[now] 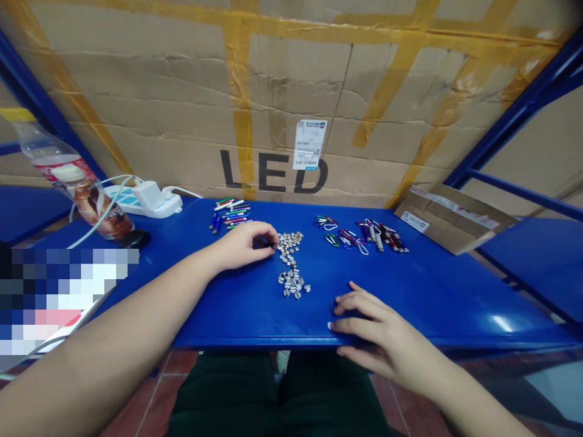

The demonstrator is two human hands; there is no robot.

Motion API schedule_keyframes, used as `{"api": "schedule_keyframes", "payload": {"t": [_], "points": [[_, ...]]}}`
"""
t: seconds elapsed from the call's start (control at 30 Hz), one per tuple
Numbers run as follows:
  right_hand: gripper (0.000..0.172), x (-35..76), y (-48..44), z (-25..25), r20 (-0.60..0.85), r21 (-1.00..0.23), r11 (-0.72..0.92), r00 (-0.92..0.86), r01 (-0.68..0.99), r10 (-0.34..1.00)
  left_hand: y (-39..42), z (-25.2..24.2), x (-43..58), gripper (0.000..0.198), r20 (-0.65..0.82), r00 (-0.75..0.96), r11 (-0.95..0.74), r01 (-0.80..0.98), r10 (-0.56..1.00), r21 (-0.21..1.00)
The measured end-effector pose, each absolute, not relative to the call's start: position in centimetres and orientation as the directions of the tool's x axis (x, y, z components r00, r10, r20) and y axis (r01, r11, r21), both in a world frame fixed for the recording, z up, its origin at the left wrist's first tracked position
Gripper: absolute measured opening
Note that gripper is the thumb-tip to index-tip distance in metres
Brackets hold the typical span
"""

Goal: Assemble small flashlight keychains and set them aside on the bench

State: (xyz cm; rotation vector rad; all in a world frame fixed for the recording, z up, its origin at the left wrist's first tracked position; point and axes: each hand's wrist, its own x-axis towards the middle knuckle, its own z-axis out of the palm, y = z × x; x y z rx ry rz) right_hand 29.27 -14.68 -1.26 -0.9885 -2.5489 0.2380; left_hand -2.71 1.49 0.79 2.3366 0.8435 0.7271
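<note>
My left hand (250,244) is at the left edge of a pile of small shiny round metal pieces that look like button cells (290,241). Its thumb and fingertips are pinched together there, and whatever lies between them is hidden. Nearer the table's front edge is a second cluster of small silvery caps or discs (293,284). My right hand (376,328) hovers over the front edge, to the right of that cluster, its fingers apart and holding nothing. Behind my left hand lie several coloured metal tubes (231,213).
Coloured carabiner clips (339,238) and small torch-like tubes (385,235) lie at the back right of the blue table (437,291). A small carton (455,215) stands beyond them. At left are a drink bottle (93,200) and a power strip (155,203). A large cardboard box (182,109) backs the table.
</note>
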Motion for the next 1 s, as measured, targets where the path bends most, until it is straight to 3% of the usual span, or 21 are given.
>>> {"api": "schedule_keyframes", "payload": {"t": [0.07,0.2,0.57,0.8,1.0], "points": [[0.013,28.9,-15.4,-2.0,0.356,-0.291,0.744,-0.654,0.601,0.668,1.6,0.7,-2.8,0.013,0.293,0.657,-0.65,0.396,0.694,0.649],[0.013,28.2,-16.0,-2.2,0.43,-0.285,0.752,-0.622,0.594,0.654,1.6,0.5,-2.8,0.013,0.288,0.657,-0.64,0.389,0.697,0.663],[0.01,26.9,-14.9,0.0,0.422,-0.321,0.797,-0.676,0.511,0.604,1.3,0.9,-2.5,0.013,0.297,0.682,-0.654,0.349,0.669,0.671],[0.009,25.2,-8.3,3.6,0.49,-0.306,0.864,-0.712,0.4,0.503,1.0,1.0,-2.5,0.015,0.295,0.689,-0.651,0.335,0.663,0.681],[0.008,22.7,-2.3,4.4,0.46,-0.302,0.871,-0.74,0.388,0.49,1.0,0.9,-2.4,0.016,0.269,0.698,-0.602,0.285,0.664,0.746]]}}
